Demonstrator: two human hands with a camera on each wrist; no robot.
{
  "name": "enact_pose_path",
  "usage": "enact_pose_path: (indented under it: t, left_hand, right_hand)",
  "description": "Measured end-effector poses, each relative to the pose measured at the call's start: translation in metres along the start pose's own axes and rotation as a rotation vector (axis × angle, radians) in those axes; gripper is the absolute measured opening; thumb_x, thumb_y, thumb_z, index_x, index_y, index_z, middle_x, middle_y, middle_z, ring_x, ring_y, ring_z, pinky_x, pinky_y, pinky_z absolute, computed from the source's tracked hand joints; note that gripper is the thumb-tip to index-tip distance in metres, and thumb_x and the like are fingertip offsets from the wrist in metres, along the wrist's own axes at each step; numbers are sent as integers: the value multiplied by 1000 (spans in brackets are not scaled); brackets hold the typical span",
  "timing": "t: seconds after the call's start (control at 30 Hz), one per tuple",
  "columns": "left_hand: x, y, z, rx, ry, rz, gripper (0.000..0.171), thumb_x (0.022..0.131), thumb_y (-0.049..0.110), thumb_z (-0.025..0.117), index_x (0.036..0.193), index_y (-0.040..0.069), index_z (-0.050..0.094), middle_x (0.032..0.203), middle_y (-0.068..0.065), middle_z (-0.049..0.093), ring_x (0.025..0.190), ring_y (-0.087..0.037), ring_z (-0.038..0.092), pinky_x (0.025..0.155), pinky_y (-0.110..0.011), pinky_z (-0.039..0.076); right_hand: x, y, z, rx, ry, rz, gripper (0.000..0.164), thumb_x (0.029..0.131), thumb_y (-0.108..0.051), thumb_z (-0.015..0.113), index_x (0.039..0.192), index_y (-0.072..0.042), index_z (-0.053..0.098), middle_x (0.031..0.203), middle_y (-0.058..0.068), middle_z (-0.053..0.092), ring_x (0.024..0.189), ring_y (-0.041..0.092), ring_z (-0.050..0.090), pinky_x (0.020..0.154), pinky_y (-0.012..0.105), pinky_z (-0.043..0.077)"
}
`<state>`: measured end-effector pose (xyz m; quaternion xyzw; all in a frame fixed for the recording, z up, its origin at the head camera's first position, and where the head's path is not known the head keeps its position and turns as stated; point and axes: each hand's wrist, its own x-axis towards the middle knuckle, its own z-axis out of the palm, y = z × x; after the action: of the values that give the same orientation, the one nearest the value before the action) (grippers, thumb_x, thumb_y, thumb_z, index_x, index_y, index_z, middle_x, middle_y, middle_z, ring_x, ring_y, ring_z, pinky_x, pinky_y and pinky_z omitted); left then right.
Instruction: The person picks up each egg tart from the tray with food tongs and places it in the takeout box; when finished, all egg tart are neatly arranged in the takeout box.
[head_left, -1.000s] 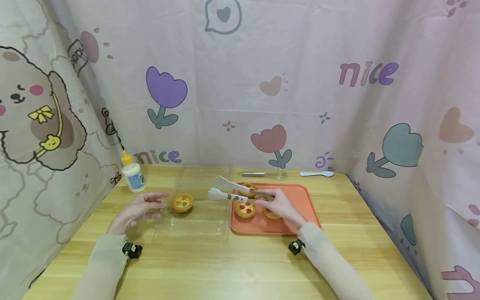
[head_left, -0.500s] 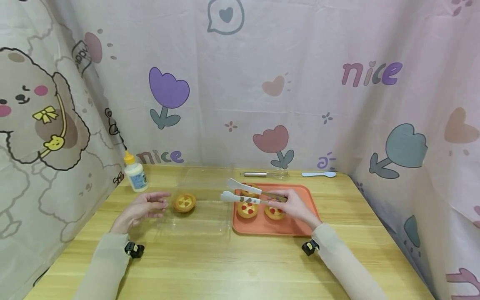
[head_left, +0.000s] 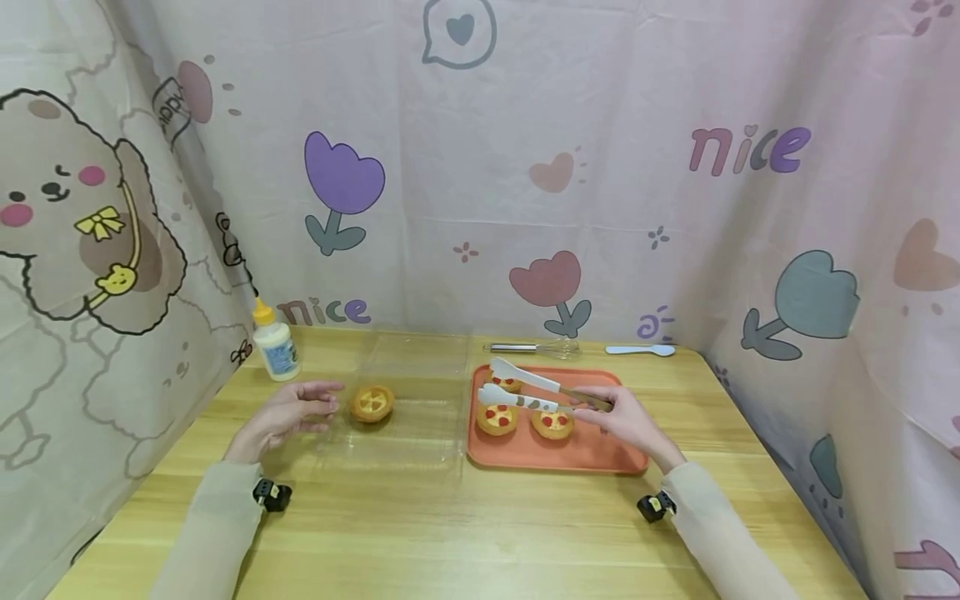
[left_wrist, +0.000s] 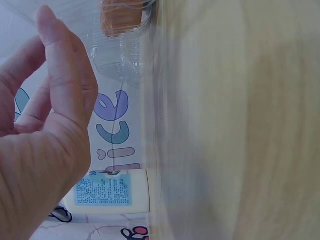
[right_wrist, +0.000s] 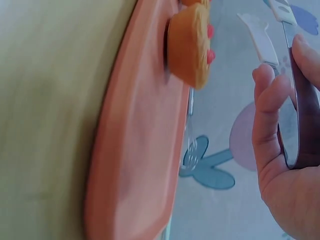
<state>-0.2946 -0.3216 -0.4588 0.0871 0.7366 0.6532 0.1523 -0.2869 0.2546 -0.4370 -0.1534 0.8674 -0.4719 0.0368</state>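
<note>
My right hand (head_left: 626, 421) grips a pair of tongs (head_left: 555, 390) by the brown handles, over the orange tray (head_left: 592, 454). The white tong tips are spread apart above the tarts, with nothing between them. Three egg tarts with red toppings sit on the tray: one front left (head_left: 497, 421), one front right (head_left: 552, 425), one behind (head_left: 507, 383), partly hidden by the tongs. A plain-topped tart (head_left: 372, 403) rests in a clear plastic box (head_left: 397, 458). At that box's left side, my left hand (head_left: 288, 414) has loosely bent fingers, holding nothing.
A glue bottle (head_left: 277, 350) with a yellow cap stands at the back left. Along the table's back edge lie a whisk (head_left: 532, 349) and a pale blue spoon (head_left: 640, 350). The box's raised clear lid (head_left: 420, 354) is behind its base. A printed curtain surrounds the table.
My right hand has carried the tongs rightward, from beside the clear box to over the tray's tarts. The left hand stays by the box. The head view has shifted slightly.
</note>
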Motion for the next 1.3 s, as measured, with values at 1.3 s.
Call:
enact_pose_path:
  t: [1.3]
  left_hand:
    - [-2, 4, 2, 3, 2, -3, 58, 96, 6, 60, 145, -10, 33, 107, -8, 65, 93, -19, 68, 78, -33, 62]
  right_hand:
    - [-45, 35, -63, 4, -18, 68, 60, 88, -26, 74, 136, 3, 54, 119, 21, 68, 68, 16, 62, 51, 33, 54]
